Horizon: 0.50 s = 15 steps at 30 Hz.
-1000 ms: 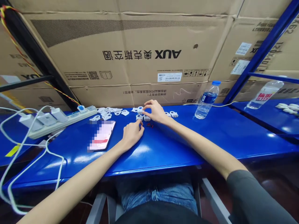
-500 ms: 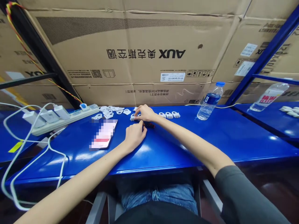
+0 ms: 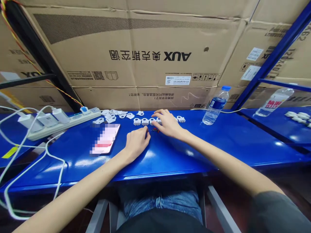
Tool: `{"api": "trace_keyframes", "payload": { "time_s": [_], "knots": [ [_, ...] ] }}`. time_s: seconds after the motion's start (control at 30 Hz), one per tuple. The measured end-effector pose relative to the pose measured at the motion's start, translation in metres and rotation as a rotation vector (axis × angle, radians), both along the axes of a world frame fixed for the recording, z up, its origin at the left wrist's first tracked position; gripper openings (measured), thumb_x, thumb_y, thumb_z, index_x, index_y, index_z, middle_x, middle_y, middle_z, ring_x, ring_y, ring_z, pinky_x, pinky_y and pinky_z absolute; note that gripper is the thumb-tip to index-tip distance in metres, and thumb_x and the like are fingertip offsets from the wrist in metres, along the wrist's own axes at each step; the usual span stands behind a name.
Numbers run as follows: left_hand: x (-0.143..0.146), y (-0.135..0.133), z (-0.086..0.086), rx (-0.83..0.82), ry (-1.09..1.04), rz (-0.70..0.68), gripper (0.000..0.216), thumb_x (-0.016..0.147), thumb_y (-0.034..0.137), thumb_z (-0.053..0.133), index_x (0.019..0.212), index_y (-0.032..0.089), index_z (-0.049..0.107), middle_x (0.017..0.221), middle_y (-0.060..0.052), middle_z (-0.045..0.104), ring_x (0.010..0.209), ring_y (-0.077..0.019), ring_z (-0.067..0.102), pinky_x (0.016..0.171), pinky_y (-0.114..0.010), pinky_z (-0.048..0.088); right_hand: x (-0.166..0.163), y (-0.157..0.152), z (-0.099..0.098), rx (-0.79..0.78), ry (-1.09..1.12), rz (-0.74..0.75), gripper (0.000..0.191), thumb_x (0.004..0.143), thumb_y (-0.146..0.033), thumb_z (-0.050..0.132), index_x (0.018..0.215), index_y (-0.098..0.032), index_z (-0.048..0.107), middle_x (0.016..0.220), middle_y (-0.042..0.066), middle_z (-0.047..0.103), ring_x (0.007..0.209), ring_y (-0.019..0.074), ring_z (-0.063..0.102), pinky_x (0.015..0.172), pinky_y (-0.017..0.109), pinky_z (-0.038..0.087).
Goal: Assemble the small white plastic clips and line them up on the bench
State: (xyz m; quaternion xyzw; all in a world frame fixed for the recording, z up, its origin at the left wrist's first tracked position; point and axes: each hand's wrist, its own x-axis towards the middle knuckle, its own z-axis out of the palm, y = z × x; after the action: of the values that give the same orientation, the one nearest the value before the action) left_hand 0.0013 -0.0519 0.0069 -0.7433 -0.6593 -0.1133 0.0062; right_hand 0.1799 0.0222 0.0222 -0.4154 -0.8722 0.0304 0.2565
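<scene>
A row of white ring-handled plugs (image 3: 145,121) runs across the blue table, partly covered by my right hand (image 3: 167,123). That hand hovers over the row with thumb and fingers apart, and no held object shows. My left hand (image 3: 137,141) rests on the table just in front of the row, its fingers curled and thumb pressed in. Whatever it pinches, if anything, is hidden. Between the two hands lie small red and dark bits (image 3: 155,130), too tiny to make out. A loose pile of similar white pieces (image 3: 111,118) sits further left.
A phone (image 3: 105,139) lies left of my left hand. Behind it stands a power strip (image 3: 65,123) with chargers and looping white cables (image 3: 46,154). One water bottle (image 3: 215,105) is upright at right, another (image 3: 274,102) beyond the blue post. Cardboard boxes (image 3: 145,35) wall the back.
My right hand has left the left end of the row and moved right, its fingers spreading and uncovering several plugs. My left hand stays nearly in place, still curled.
</scene>
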Motion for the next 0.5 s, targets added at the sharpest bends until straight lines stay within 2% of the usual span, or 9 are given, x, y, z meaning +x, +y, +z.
{"api": "trace_keyframes", "payload": {
  "time_s": [0.1, 0.17, 0.23, 0.33, 0.5],
  "knots": [
    [-0.003, -0.015, -0.001, 0.090, -0.045, -0.022, 0.047, 0.106, 0.039, 0.043, 0.144, 0.016, 0.058, 0.135, -0.016, 0.071, 0.121, -0.0329, 0.069, 0.100, -0.045, 0.054, 0.030, -0.043, -0.010, -0.081, -0.037, -0.091, 0.058, 0.107, -0.053, 0.048, 0.152, -0.017, 0.055, 0.160, 0.014, 0.051, 0.149, 0.0308, 0.044, 0.124, 0.050, 0.037],
    [-0.004, -0.024, -0.006, 0.128, -0.052, -0.047, 0.063, 0.105, 0.051, 0.047, 0.158, 0.017, 0.046, 0.157, -0.018, 0.055, 0.143, -0.0362, 0.055, 0.116, -0.055, 0.044, 0.042, -0.068, -0.016, -0.207, -0.100, -0.162, 0.077, 0.106, -0.065, 0.040, 0.164, -0.015, 0.040, 0.171, 0.015, 0.036, 0.158, 0.0343, 0.032, 0.129, 0.056, 0.027],
    [-0.005, -0.031, -0.012, 0.103, -0.051, -0.045, 0.076, 0.102, 0.062, 0.048, 0.164, 0.019, 0.038, 0.170, -0.018, 0.037, 0.158, -0.0373, 0.035, 0.126, -0.063, 0.030, 0.047, -0.085, -0.020, -0.348, -0.178, -0.190, 0.087, 0.105, -0.073, 0.031, 0.168, -0.013, 0.031, 0.175, 0.014, 0.027, 0.164, 0.0342, 0.020, 0.132, 0.060, 0.018],
    [-0.003, -0.036, -0.021, 0.008, -0.038, -0.038, 0.083, 0.101, 0.070, 0.042, 0.168, 0.020, 0.033, 0.175, -0.017, 0.025, 0.164, -0.0372, 0.019, 0.129, -0.068, 0.018, 0.045, -0.097, -0.023, -0.421, -0.250, -0.207, 0.094, 0.102, -0.078, 0.025, 0.170, -0.013, 0.024, 0.177, 0.012, 0.016, 0.166, 0.0325, 0.008, 0.133, 0.061, 0.007],
    [-0.002, -0.040, -0.027, -0.105, 0.008, -0.039, 0.087, 0.100, 0.075, 0.038, 0.168, 0.020, 0.032, 0.175, -0.014, 0.021, 0.165, -0.0367, 0.013, 0.130, -0.070, 0.012, 0.040, -0.097, -0.030, -0.443, -0.303, -0.223, 0.099, 0.100, -0.082, 0.022, 0.170, -0.012, 0.018, 0.177, 0.011, 0.008, 0.166, 0.0318, 0.000, 0.133, 0.062, 0.001]
  ]
}}
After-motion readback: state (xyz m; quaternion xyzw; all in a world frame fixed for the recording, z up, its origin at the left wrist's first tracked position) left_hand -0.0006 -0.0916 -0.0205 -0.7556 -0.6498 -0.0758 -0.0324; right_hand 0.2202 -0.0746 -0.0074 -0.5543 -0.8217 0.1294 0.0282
